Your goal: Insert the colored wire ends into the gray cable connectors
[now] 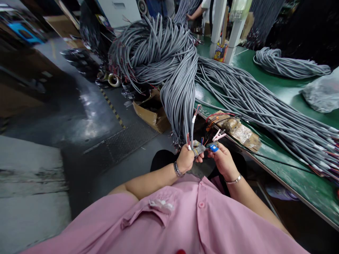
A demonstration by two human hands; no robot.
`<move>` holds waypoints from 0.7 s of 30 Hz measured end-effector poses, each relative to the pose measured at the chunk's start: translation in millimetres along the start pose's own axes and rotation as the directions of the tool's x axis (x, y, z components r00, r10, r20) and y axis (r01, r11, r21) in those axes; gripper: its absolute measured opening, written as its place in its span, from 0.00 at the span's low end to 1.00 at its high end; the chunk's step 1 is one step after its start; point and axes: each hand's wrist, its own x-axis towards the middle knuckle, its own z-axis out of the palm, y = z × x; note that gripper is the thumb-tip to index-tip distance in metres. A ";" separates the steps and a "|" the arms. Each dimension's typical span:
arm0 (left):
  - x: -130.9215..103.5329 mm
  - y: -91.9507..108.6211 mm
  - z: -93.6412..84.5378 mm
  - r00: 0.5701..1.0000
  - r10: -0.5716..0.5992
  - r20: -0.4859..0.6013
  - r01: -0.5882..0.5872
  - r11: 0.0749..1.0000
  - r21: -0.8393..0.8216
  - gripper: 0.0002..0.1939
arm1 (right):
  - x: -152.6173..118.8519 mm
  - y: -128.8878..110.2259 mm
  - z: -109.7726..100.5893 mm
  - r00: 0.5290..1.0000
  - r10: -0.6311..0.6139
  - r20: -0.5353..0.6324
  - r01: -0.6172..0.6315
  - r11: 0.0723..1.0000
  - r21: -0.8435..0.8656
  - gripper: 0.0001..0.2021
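In front of my lap both hands work close together at the ends of grey cables. My left hand (187,157), with grey and yellow cloth covers on its fingers, is closed around a grey cable (192,132) with a white band and bare coloured wires on top. Between the hands thin blue and orange wires (203,141) stick up. My right hand (224,160) is pinched at these wires; a blue piece (213,148) sits at its thumb, its kind unclear. The big grey cable bundle (176,95) hangs off the table edge just beyond my left hand.
More grey cables (254,95) stretch along the green table (293,93). A taped wooden board (245,135) with pink-handled clips (219,135) lies at its edge. An open cardboard box (153,116) stands on the floor. Another person's arm (197,13) shows at the back.
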 end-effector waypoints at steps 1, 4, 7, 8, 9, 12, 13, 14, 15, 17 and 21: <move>-0.2 2.2 0.8 1.000 0.001 0.004 -0.001 1.000 -0.016 0.16 | 2.2 0.2 -3.0 0.999 0.032 -0.001 -0.032 0.996 0.080 0.11; -1.1 9.2 4.1 0.999 0.002 0.033 0.000 0.999 -0.052 0.15 | 12.4 -2.0 -11.8 0.995 0.098 -0.003 -0.093 0.954 0.284 0.20; -1.3 14.8 8.6 0.997 -0.006 0.081 0.010 0.999 -0.051 0.14 | 24.7 -7.2 -14.6 0.997 0.075 -0.012 -0.068 0.945 0.319 0.21; -1.0 15.9 10.1 0.996 -0.006 0.091 0.010 0.999 -0.044 0.14 | 28.3 -8.8 -13.8 0.999 0.051 -0.018 -0.043 0.949 0.311 0.20; -0.5 16.7 11.4 0.995 -0.008 0.097 0.012 0.999 -0.035 0.14 | 31.3 -10.3 -12.3 0.999 0.028 -0.020 -0.021 0.953 0.303 0.19; 1.8 16.3 14.1 0.995 -0.022 0.100 0.023 1.000 -0.011 0.13 | 36.6 -12.3 -6.2 1.000 -0.001 -0.007 0.003 0.944 0.329 0.18; 2.7 15.4 14.4 0.995 -0.028 0.100 0.029 1.000 -0.004 0.13 | 37.3 -12.3 -4.3 1.000 -0.005 -0.009 0.008 0.935 0.354 0.18; 3.6 14.2 14.6 0.994 -0.034 0.100 0.034 0.999 0.004 0.14 | 37.8 -12.0 -2.6 1.000 -0.009 -0.018 0.015 0.924 0.381 0.17; 4.5 13.0 14.7 0.994 -0.040 0.101 0.039 0.999 0.014 0.14 | 38.2 -11.7 -1.1 0.999 -0.012 -0.032 0.024 0.914 0.405 0.16; 6.2 10.5 14.7 0.994 -0.052 0.100 0.049 0.998 0.036 0.15 | 38.6 -10.9 1.3 0.998 -0.013 -0.065 0.040 0.901 0.432 0.16; 7.1 8.6 14.8 0.993 -0.065 0.096 0.060 0.997 0.054 0.16 | 38.0 -9.8 3.2 0.996 0.012 -0.086 0.028 0.894 0.448 0.17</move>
